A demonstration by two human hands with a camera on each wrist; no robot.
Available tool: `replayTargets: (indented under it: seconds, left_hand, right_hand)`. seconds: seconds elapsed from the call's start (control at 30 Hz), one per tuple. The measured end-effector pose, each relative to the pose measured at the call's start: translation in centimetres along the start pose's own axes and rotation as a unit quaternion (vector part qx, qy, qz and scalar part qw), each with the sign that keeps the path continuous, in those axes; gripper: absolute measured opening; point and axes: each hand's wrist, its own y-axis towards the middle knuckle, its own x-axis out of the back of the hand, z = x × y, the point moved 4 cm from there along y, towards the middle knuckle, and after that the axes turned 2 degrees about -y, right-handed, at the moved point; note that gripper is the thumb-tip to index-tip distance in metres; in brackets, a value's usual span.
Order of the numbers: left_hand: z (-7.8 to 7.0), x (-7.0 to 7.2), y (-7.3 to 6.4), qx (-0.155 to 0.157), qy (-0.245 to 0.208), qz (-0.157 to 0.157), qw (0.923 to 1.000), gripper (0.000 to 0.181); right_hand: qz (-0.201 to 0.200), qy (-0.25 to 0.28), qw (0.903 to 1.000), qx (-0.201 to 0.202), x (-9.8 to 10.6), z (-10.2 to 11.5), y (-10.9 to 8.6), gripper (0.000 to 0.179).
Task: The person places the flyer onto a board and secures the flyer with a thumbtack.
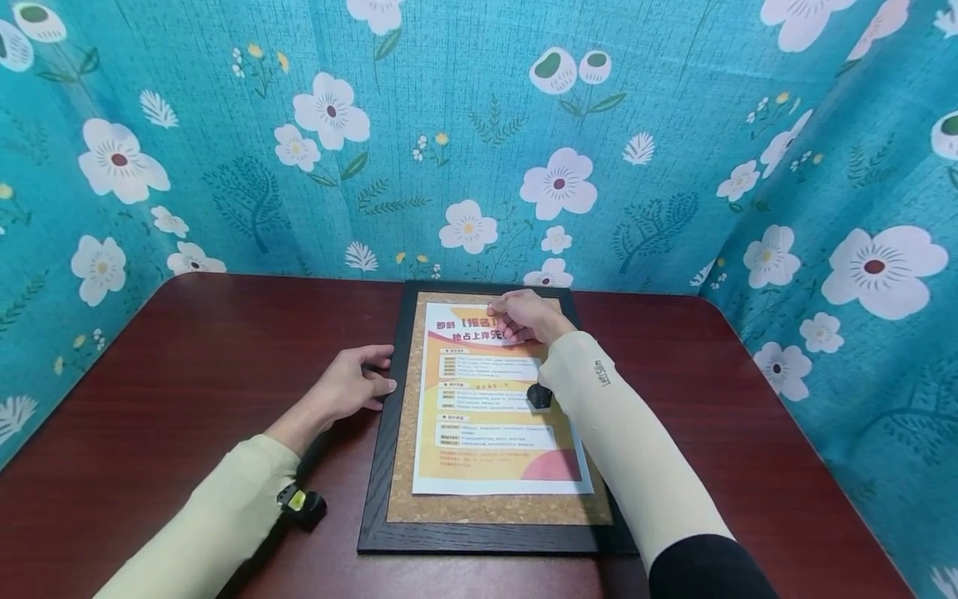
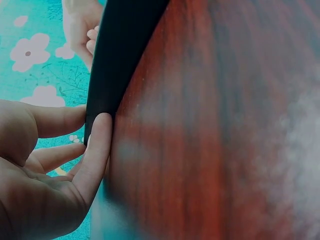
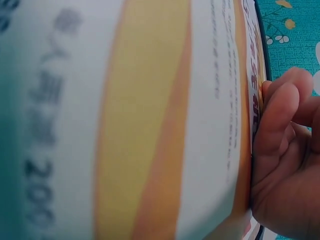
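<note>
A printed poster (image 1: 486,466) in yellow, orange and white lies on a cork board (image 1: 501,509) with a black frame (image 1: 494,541). At the frame's left side, my left hand (image 1: 348,384) touches the outer edge with fairly straight fingers. The left wrist view shows the fingertips (image 2: 102,122) against the dark frame side (image 2: 117,50). Over the poster's upper part is my right hand (image 1: 527,316), its thumb and fingers bent close together near the top edge. In the right wrist view these fingers (image 3: 280,110) meet the poster (image 3: 145,100); anything between their tips is hidden.
The board lies on a dark red-brown table (image 1: 224,358). Behind and beside the table hangs a turquoise curtain (image 1: 464,125) with white flowers. The right forearm (image 1: 636,441) covers the frame's right side. Small black devices (image 1: 303,505) sit at both wrists.
</note>
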Motion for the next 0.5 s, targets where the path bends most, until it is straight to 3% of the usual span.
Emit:
replayTargets:
  seconds: [0.5]
  left_hand:
    - [0.08,0.13,0.02,-0.006,0.008,-0.004,0.9999,0.062]
  right_hand:
    - [0.016,0.029,0.9994,0.009,0.28,-0.37,0.02,0.027]
